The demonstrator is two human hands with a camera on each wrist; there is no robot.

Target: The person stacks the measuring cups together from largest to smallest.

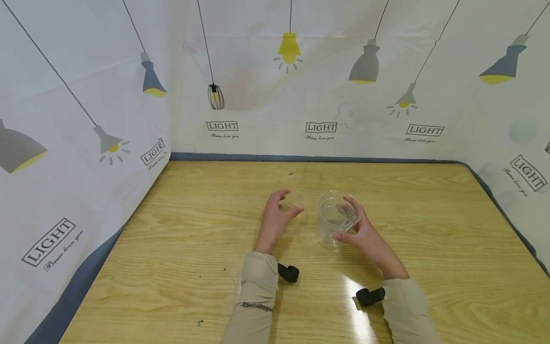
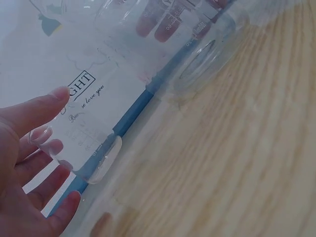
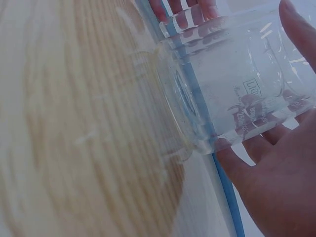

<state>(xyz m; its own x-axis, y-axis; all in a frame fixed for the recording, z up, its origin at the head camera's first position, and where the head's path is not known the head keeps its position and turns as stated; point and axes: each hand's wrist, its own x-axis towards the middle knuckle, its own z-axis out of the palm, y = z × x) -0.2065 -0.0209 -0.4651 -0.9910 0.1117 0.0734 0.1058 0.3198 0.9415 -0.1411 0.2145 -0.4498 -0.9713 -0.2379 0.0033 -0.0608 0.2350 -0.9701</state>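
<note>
My left hand (image 1: pixel 274 219) holds a small clear beaker (image 1: pixel 294 199), thumb on one side and fingers curled round the other. In the left wrist view this small beaker (image 2: pixel 96 158) shows faint printed markings and a rounded base. To its right, my right hand (image 1: pixel 366 235) grips a larger clear beaker (image 1: pixel 325 230) by its side. A second rim shows within the larger beaker's mouth in the head view. Printed volume marks are on the larger beaker (image 3: pixel 222 84) in the right wrist view, where its base is close over the wood.
Both beakers are over a wood-grain table (image 1: pixel 172 215). White sheeting (image 1: pixel 258 95) printed with lamps encloses the back and both sides, with a blue band (image 1: pixel 240 157) along its lower edge. A black wrist camera (image 1: pixel 289 273) sticks out from the left sleeve, another (image 1: pixel 369 297) from the right.
</note>
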